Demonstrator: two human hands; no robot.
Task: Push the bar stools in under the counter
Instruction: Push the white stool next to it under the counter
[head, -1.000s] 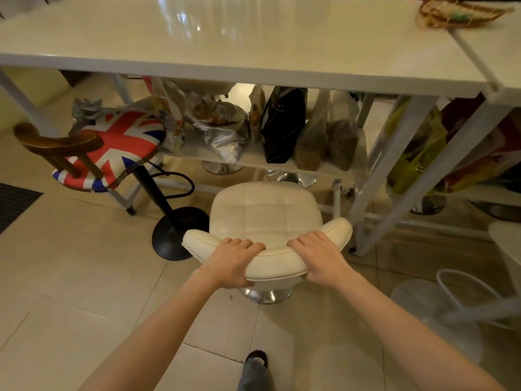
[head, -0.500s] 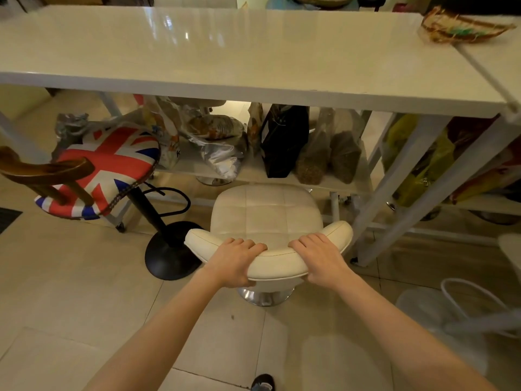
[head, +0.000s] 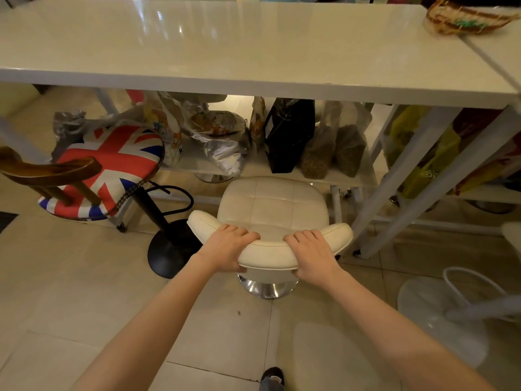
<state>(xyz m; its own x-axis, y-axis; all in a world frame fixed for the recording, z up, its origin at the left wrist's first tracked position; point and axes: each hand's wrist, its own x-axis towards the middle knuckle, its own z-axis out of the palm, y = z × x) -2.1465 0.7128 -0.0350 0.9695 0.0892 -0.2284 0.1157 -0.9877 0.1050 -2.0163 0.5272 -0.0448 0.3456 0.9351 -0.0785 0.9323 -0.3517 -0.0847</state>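
Note:
A cream padded bar stool [head: 272, 204] with a chrome base stands in front of the white counter [head: 225, 46], its seat just short of the counter's lower shelf. My left hand [head: 225, 249] and my right hand [head: 311, 252] both grip the stool's low curved backrest from behind. To the left stands a second stool with a Union Jack seat [head: 110, 165], a wooden backrest and a black round base. Its seat is partly under the counter edge.
The lower shelf [head: 282, 172] holds several bags of goods. A slanted white counter leg [head: 400, 179] stands right of the cream stool. A white fan base [head: 439, 314] lies on the tiled floor at the right. A woven basket [head: 465, 16] sits on the countertop's far right.
The cream stool has slid a little toward the counter with both hands on its backrest, and the counter looms closer as I step forward.

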